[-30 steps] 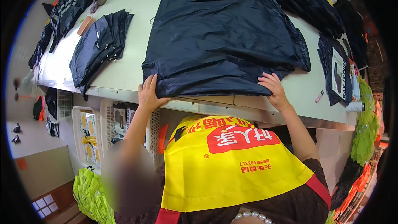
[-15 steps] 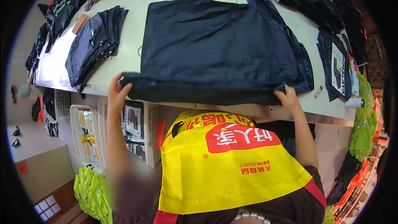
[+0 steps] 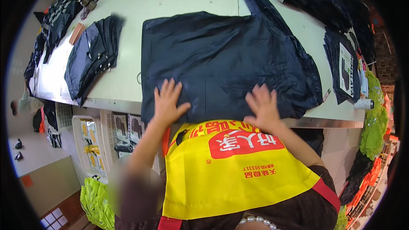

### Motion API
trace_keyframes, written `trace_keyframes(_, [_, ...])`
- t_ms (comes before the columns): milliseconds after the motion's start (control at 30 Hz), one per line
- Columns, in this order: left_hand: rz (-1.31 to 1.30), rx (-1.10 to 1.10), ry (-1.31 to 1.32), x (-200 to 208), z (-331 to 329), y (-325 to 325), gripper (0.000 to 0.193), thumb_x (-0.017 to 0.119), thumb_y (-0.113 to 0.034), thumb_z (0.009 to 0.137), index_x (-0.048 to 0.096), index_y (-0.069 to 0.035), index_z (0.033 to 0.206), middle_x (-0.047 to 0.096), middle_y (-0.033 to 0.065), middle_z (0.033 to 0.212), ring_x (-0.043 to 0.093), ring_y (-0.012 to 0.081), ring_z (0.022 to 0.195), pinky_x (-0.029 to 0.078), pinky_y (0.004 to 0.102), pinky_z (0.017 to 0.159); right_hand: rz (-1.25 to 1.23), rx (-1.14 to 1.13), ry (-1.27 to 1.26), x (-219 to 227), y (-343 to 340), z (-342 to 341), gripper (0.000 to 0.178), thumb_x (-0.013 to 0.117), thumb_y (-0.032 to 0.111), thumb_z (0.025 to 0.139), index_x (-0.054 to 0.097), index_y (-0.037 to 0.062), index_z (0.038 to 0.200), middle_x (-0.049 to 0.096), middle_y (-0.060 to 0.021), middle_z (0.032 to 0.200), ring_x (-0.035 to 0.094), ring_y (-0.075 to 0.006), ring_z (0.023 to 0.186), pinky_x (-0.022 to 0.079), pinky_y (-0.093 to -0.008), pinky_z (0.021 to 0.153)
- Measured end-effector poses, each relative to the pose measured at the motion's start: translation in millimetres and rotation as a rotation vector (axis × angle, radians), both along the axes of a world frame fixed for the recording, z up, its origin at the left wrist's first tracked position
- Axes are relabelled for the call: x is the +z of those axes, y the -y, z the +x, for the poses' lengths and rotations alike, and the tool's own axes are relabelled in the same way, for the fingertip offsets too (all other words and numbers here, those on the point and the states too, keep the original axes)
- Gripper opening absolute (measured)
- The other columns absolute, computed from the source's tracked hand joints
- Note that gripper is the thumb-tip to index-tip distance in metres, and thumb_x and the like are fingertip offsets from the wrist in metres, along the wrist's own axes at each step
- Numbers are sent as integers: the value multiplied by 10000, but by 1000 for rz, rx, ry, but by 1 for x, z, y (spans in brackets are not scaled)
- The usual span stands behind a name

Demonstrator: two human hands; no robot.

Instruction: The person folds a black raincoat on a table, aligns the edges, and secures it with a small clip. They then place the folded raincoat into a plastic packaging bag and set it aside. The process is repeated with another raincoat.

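Observation:
A dark navy garment of thin, shiny cloth [image 3: 213, 51] lies spread on the table, creased in places. One long narrow part, sleeve-like, runs off toward the far edge. My left hand [image 3: 168, 104] rests flat on the cloth near its lower left, fingers spread. On the right of the same cloth, my right hand [image 3: 262, 106] is also flat with fingers apart, slightly smeared by motion. Neither hand grips anything. The garment's near edge reaches over the table's front edge, against my yellow apron [image 3: 238, 183].
Folded dark pouches [image 3: 91, 55] lie to the left on the white table [image 3: 187, 0]. At the right are stacked black packages [image 3: 343, 68] and a thread spool [image 3: 364, 104]. More dark garments [image 3: 309, 0] lie far right. White baskets [image 3: 104, 145] holding packets stand below.
Both hands have let go of the garment's near edge and moved inward onto its surface. The near edge, lifted and rolled before, now lies down flat.

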State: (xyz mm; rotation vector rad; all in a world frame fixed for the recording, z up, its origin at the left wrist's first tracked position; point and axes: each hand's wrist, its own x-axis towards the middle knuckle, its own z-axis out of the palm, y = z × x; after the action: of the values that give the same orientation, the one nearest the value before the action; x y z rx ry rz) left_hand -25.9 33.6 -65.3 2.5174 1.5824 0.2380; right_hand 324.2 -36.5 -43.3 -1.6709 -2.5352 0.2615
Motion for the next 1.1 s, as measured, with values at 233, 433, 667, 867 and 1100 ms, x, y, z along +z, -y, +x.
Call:
trace_keyframes(233, [80, -41, 22, -27, 4, -34, 728, 667, -496, 702, 491, -119, 1299, 382, 163, 1405, 292, 354, 1331, 186, 578, 1051, -58, 42, -20, -58, 10, 13, 796, 688, 505, 718, 408, 112, 1351, 304, -175, 1430, 244, -357, 1338, 152, -622, 1031])
trace_keyframes(433, [-19, -45, -10, -10, 12, -64, 686, 653, -518, 717, 536, -91, 1241, 448, 153, 1340, 352, 335, 1284, 217, 534, 1048, -203, 42, 8, -24, -36, 20, 831, 654, 565, 697, 438, 66, 1326, 305, -195, 1427, 235, -363, 1336, 232, -566, 1026])
trace_keyframes(667, [34, -43, 369, 14, 98, -191, 326, 644, -282, 823, 629, -35, 1035, 640, 129, 1019, 578, 285, 993, 350, 460, 974, -52, -229, -375, 49, -234, 58, 302, 615, 318, 811, 615, 62, 972, 643, -155, 941, 614, -326, 876, 489, -410, 734])
trace_keyframes(867, [81, 170, 46, -23, 150, -298, 762, 643, -577, 711, 507, -75, 1268, 418, 165, 1348, 286, 351, 1320, 160, 619, 1034, 188, -960, 9, -54, -376, 171, 501, 629, 423, 813, 572, 36, 1125, 616, -167, 1042, 584, -294, 1008, 477, -427, 816])
trace_keyframes(1100, [29, 425, 149, -35, 144, -308, 645, 639, -500, 775, 534, -46, 1221, 401, 208, 1354, 318, 354, 1297, 174, 574, 1045, -584, -708, 166, -5, -435, 214, 775, 554, 658, 713, 612, 1, 1120, 619, -229, 1094, 594, -329, 1044, 457, -398, 886])
